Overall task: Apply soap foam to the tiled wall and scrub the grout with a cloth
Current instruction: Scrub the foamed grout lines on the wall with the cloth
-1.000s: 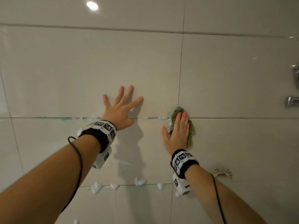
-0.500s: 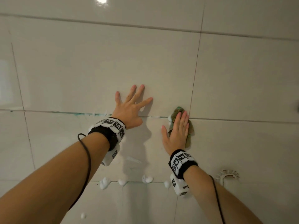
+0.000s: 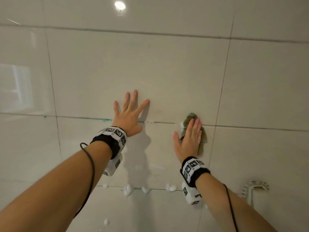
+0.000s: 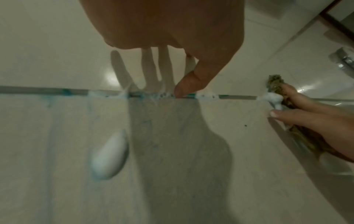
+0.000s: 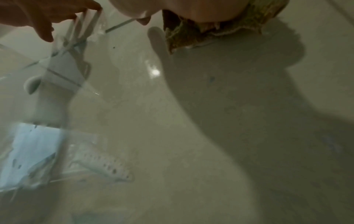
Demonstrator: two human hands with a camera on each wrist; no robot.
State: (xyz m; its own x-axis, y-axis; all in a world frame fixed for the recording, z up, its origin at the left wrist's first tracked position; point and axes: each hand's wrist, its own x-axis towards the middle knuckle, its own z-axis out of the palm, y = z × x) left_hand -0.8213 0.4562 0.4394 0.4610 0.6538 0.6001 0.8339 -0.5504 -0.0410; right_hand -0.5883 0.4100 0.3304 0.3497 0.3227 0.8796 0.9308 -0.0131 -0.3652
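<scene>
Cloth (image 3: 203, 136) under flat right hand (image 3: 189, 139); foam blobs (image 3: 128, 190) below.

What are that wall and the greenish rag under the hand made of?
The wall looks like glazed ceramic tile: glossy, it mirrors a ceiling light, with thin grout lines between tiles. The rag under the right hand seems to be soft woven or terry cloth, olive green, crumpled, fuzzy-edged.

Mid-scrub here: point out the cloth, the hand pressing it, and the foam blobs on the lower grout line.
cloth (image 3: 203, 141), head view, on the green fold showing right of the hand.
right hand (image 3: 189, 139), head view, on the back of the hand.
foam blobs (image 3: 128, 190), head view, on the biggest white blob.
</scene>
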